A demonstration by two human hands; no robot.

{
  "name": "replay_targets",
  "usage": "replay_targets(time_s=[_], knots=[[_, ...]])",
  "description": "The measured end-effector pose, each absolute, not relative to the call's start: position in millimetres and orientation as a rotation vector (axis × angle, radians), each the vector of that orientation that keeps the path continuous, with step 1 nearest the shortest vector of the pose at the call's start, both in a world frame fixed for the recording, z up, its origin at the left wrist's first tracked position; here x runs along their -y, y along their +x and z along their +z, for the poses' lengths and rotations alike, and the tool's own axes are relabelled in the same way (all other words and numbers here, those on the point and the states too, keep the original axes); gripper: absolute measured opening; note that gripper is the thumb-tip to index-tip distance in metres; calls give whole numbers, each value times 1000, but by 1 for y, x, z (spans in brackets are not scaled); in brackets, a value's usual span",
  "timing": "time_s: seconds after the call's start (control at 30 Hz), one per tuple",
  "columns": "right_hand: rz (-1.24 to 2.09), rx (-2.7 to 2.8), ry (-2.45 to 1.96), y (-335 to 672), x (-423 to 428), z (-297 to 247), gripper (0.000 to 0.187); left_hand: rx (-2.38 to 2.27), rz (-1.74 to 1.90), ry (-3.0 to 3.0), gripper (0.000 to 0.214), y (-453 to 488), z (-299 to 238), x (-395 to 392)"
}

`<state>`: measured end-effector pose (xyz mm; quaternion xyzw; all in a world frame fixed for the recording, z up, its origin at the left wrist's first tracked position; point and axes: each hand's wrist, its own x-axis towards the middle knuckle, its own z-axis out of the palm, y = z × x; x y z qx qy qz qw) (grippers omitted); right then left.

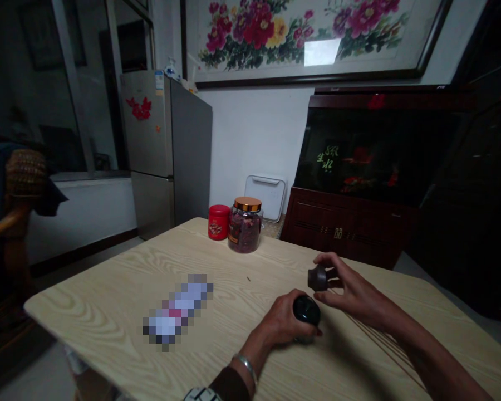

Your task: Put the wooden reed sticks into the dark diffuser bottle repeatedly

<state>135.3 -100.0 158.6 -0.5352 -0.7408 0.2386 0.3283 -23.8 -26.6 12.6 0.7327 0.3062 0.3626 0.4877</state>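
Note:
My left hand (278, 320) is wrapped round the side of a small jar-like container with a glossy black round top (307, 309). Its lower part is mostly hidden by my fingers and looks to be at the tabletop. Just above and right of it, my right hand (343, 287) grips a small dark brown piece with a narrowed waist (318, 278), between thumb and fingers. The piece is tilted on its side, apart from the container. Several thin brown sticks or cords (379, 338) run from near my right hand along under the forearm; whether the hand touches them I cannot tell.
On the pale wooden table (108, 284), a red canister (219, 223) and a clear jar with a copper-coloured lid (245, 228) stand at the far edge. A pixelated, blurred oblong item (179, 312) lies left of my hands. A fridge (150, 139) and dark cabinet (342, 223) stand beyond.

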Motion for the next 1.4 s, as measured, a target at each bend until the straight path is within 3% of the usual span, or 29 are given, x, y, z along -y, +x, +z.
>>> replay_targets(time_s=[0.2, 0.4, 0.63, 0.8, 0.97, 1.4], knots=[[693, 1480, -1299, 146, 131, 72, 41, -802, 989, 1761, 80, -23, 5, 20], [688, 1491, -1327, 131, 145, -12, 35, -832, 1038, 1719, 71, -22, 2, 18], [601, 1585, -1535, 137, 151, 7, 37, -813, 1030, 1704, 67, -23, 6, 18], [64, 1571, -1881, 205, 135, 25, 24, -805, 1031, 1685, 67, -23, 6, 19], [-330, 1807, -2223, 245, 128, 14, 28, -806, 1025, 1673, 66, -24, 6, 18], [-308, 1860, -2334, 253, 118, 4, 29, -788, 1024, 1663, 67, -24, 7, 19]])
